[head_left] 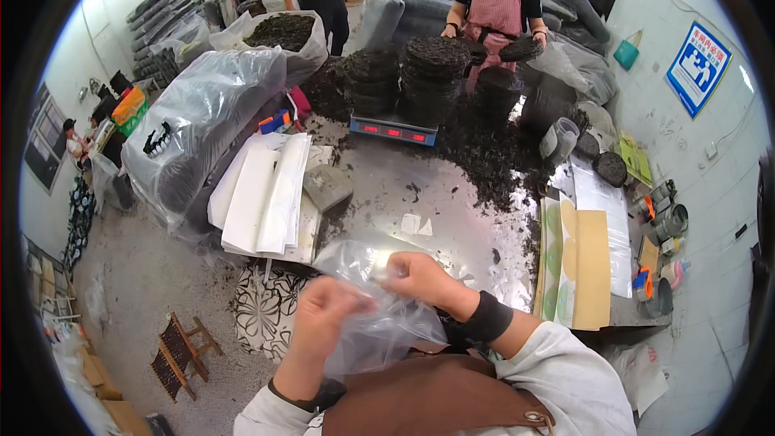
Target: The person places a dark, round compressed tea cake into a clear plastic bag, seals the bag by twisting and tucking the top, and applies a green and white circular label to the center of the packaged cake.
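Note:
A thin clear plastic bag (375, 343) hangs between my hands, just off the near edge of the metal table (379, 202). My left hand (327, 315) is closed on one side of the bag, its fingertips slightly blurred. On the other side, a little farther forward, my right hand (424, 278) pinches the film with bent fingers. Part of the bag reaches over the table edge. Across the table, a digital scale (393, 131) with red digits carries stacks of dark round discs (436, 73), which look like dried seaweed.
Loose dark flakes (488, 165) litter the table's far right. White paper sheets (262, 194) and a grey block (328, 186) lie at left; cardboard sheets (592, 266) lie at right. A co-worker in a checked apron (504, 12) handles discs opposite. A wooden folding stool (182, 355) stands lower left.

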A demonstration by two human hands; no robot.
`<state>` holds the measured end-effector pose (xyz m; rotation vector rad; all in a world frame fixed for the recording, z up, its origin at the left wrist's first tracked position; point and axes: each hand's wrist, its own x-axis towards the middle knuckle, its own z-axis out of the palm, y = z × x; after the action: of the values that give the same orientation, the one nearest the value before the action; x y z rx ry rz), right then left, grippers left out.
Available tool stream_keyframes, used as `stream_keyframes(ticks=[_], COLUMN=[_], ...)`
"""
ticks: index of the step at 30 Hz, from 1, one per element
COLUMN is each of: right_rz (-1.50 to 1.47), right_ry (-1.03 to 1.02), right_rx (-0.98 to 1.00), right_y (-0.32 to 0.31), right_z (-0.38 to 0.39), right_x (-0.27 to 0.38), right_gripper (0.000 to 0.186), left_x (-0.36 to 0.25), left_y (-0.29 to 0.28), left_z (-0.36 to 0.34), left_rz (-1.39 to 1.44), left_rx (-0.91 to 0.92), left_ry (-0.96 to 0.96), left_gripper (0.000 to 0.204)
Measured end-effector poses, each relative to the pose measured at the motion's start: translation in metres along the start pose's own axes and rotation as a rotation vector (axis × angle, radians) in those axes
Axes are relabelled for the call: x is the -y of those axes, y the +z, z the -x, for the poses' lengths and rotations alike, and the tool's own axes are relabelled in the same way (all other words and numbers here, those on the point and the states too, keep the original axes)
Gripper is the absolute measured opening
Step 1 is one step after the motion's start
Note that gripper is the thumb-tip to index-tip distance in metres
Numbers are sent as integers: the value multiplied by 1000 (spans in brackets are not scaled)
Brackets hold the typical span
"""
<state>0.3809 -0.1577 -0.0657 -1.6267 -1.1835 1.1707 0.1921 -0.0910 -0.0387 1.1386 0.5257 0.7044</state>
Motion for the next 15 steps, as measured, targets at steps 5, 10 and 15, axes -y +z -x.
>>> stream_keyframes(ticks=[5,10,15], right_rz=[345,-347,-473], right_ry=[24,-249,-478], right_rx=[-193,-413,432], right_y=[-66,-131,-153], right_z=[18,-17,-6], right_x=[-96,-79,-83], right_gripper=[15,12,20], left_x=[-42,7,-48], left_y=[-16,8,-28], left_z=[-22,-5,-41], left_rz=[659,-227,255], left_rx=[-474,-69,-752], left_ry=[208,-378,1], left_gripper=[12,3,15])
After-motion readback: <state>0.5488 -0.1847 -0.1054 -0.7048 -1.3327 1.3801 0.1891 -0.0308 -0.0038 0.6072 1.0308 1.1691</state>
